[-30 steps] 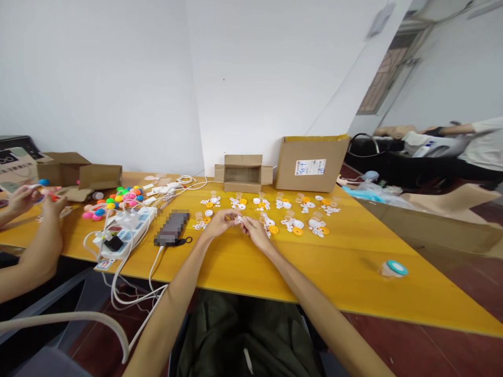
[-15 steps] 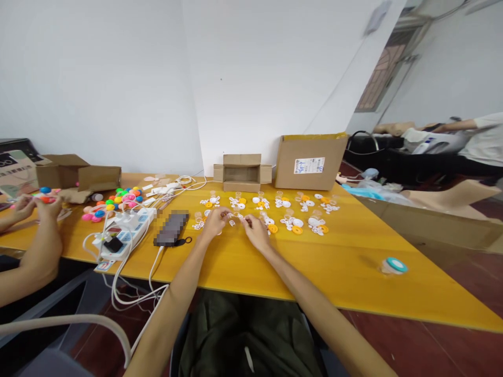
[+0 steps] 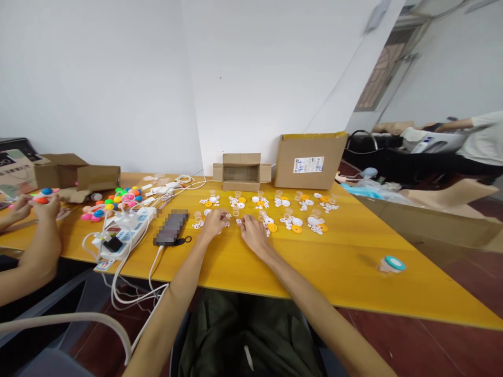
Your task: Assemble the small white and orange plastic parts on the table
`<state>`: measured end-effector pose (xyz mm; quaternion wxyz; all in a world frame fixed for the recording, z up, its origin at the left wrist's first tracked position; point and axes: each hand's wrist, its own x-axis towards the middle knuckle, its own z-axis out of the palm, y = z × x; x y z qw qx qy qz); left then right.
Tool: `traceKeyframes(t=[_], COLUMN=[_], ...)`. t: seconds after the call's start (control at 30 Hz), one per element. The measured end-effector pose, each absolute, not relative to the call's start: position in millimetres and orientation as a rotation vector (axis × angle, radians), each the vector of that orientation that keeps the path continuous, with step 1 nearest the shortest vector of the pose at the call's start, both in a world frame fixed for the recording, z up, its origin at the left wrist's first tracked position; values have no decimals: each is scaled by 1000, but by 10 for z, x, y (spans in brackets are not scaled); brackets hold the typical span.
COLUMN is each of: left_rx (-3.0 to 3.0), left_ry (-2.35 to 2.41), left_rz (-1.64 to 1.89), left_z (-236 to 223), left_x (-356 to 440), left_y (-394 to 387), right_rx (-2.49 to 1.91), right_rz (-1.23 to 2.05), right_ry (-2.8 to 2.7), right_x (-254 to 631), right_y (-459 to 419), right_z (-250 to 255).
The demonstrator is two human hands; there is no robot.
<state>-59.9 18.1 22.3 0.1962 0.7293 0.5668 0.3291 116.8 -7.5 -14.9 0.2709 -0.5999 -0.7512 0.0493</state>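
Note:
My left hand (image 3: 214, 224) is closed, fingertips pinched at a small white piece with dark spots (image 3: 227, 223). A short gap to the right, my right hand (image 3: 253, 231) is low over the table, fingers curled at another small white piece (image 3: 239, 222). Between and just beyond the hands stands a small clear cup (image 3: 236, 212). Around them lie groups of white pieces (image 3: 288, 222), yellow discs (image 3: 296, 229) and clear cups (image 3: 279, 194) in two rows. My right hand partly covers the group beneath it.
An open small carton (image 3: 241, 185) and a larger carton (image 3: 310, 162) stand at the back. Left are a phone (image 3: 173, 228), a power strip (image 3: 137, 230) with cables, colourful balls (image 3: 118, 200) and another person's hands (image 3: 45, 204). A teal-lidded jar (image 3: 393, 264) lies right.
My hands have moved apart from the white piece they met at. My right hand has lowered and curled its fingers. The clear cup between them now shows in full.

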Motion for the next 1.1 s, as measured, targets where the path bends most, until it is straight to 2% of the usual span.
traceKeyframes(t=[0.37, 0.67, 1.1], left_rx=[2042, 1994, 2054], left_ry=[1577, 1566, 1659], left_rz=[872, 1084, 1008], left_z=[250, 272, 327], left_x=[-585, -618, -600], left_y=[170, 156, 92], right_rx=[-1490, -1035, -1153], right_rz=[111, -27, -34], right_ry=[-2150, -2369, -2311], right_x=[1106, 1103, 1111], right_y=[-227, -269, -265], right_z=[22, 38, 22])
